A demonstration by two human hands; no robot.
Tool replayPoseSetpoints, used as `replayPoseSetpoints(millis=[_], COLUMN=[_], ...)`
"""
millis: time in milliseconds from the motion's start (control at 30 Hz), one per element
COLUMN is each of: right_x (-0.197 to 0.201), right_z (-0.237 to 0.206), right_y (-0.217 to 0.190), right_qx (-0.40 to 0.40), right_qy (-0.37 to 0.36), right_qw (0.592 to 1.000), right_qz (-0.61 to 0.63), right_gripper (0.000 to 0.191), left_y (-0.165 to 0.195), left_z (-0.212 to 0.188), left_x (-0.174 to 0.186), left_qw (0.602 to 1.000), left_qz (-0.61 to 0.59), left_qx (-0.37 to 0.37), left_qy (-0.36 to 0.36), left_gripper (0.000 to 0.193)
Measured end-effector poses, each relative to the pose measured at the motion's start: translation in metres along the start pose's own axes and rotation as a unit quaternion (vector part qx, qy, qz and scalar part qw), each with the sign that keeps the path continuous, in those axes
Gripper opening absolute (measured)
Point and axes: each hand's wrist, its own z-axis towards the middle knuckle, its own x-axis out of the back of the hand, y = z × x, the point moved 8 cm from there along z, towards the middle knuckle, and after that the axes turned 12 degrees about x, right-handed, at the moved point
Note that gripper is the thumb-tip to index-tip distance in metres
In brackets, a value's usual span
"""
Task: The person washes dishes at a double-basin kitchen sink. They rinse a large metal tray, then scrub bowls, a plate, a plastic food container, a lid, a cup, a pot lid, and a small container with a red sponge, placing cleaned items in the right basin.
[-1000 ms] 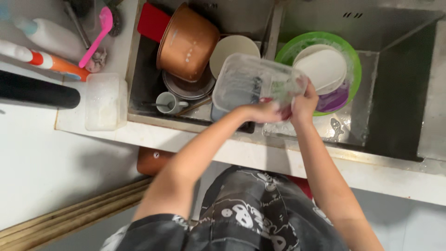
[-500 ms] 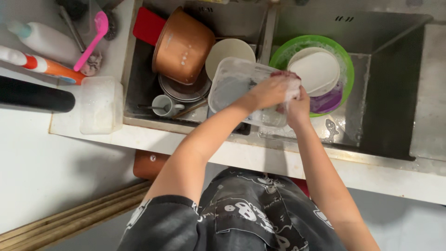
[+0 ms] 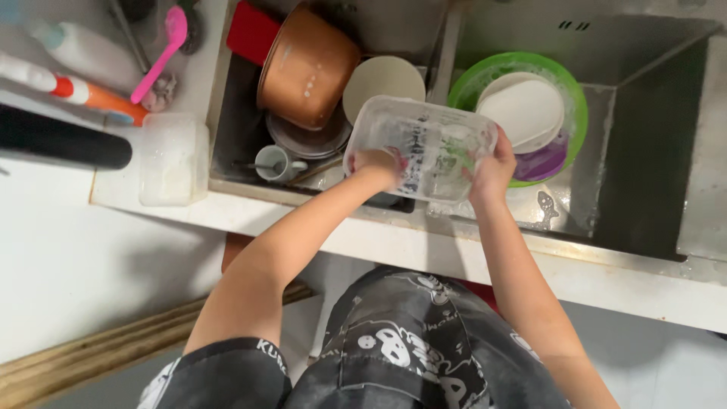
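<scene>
1. Your left hand and right hand both grip the clear plastic container above the sink divider.
2. Wet plastic could slip onto the copper pot or cup.

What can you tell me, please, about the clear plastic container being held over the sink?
The clear plastic container is rectangular with rounded corners, see-through and wet-looking, with whitish smears inside. It is tilted over the divider between the two sink basins. The left hand is at its near left end and seems to reach inside; the right hand grips its right edge. No lid is on it.
</scene>
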Motion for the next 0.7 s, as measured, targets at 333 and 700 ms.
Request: replayPoseSetpoints(millis=[333,700], right_x=[-0.014,-0.009], right_z=[-0.023,-0.013], right_y=[0.018,0.017], right_qx=[-0.046,-0.037], right_qy=[-0.093,-0.084], right_qw=[0.995,0.994], right_qz=[-0.011,0.056], right_gripper=[0.047,0.041], left_y=[-0.011,-0.026], left_z=[0.067,0.046], left_x=[-0.041,-0.038], left_qw=[0.959,0.793], left_qz=[0.058,0.489], left_qx=[-0.015,0.195], left_qy=[0.277,0.305], left_gripper=[0.031,0.042])
